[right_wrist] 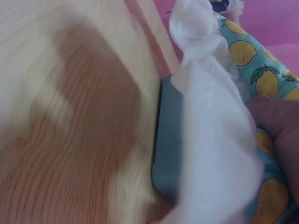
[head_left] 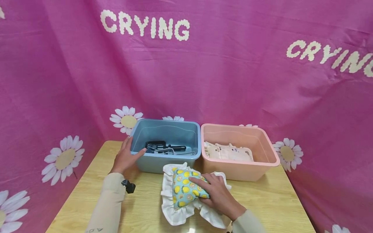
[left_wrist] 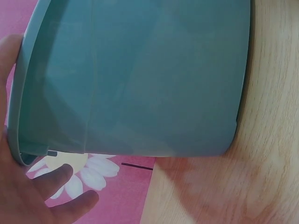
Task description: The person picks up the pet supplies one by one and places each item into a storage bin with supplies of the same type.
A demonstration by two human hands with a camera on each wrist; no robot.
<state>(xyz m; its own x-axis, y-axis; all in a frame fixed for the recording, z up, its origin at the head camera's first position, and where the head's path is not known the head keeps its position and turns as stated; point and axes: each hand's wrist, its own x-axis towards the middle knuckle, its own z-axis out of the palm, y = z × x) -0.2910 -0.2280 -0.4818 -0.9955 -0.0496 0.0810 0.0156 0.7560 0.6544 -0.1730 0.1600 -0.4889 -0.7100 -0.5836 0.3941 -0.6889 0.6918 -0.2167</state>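
Observation:
My right hand (head_left: 217, 195) grips a small cushion (head_left: 185, 186) with a lemon print on light blue and a white ruffled edge. The cloth bunches under the fingers, and the right wrist view shows the thumb pressed into the print (right_wrist: 266, 81). It is in front of the two bins, over the table. At the front left corner of a blue plastic bin (head_left: 166, 163), my left hand (head_left: 126, 157) rests on the rim with fingers spread. Two of its fingers extend free of the bin wall in the left wrist view. Inside lie a black slotted turner (head_left: 155, 145) and other utensils.
A pink bin (head_left: 236, 168) stands right beside the blue one, with a cream ruffled cloth item (head_left: 230, 152) in it. Both bins are on a wooden table (head_left: 271, 207). A magenta curtain (head_left: 233, 81) with daisies and lettering encloses the back and sides.

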